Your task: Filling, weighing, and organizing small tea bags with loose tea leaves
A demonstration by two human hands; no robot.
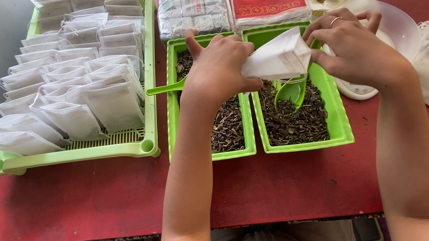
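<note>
Both hands grip a filled white tea sachet (277,56): left hand (217,70), right hand (352,49), seemingly cinching its drawstring; next, a firm pull.

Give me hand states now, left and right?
Left hand: closed on the white bag.
Right hand: fingers pinch the same bag's open end.

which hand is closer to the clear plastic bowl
Right. The right hand lies over the clear plastic bowl; the left hand is farther off, over the green trays, holding the white pouch.
</note>
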